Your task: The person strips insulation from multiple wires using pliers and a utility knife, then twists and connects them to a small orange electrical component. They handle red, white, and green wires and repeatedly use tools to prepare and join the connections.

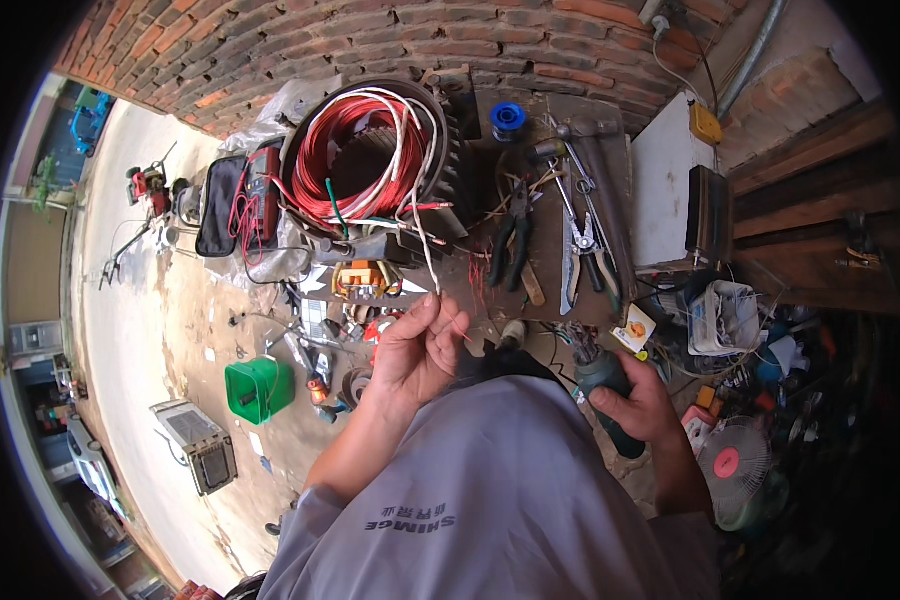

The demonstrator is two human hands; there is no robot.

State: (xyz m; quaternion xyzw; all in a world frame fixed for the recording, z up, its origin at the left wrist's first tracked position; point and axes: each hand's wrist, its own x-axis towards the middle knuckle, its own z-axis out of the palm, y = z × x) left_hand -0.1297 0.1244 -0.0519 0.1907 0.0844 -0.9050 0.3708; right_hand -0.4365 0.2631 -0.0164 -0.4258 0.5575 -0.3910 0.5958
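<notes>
Within the left hand (pixel 420 352), slender, curved white wire (pixel 429 262).

From my end, can't see the bit of white wire (pixel 430 255) inside the grip of the L hand (pixel 416 347); R hand (pixel 644 400) covers pt of the green tool (pixel 600 374), type unclear. Clutter (pixel 802 428) nr the fan (pixel 760 462) is too dark to ID. Brick wall (pixel 400 50) cut off up top.
</notes>
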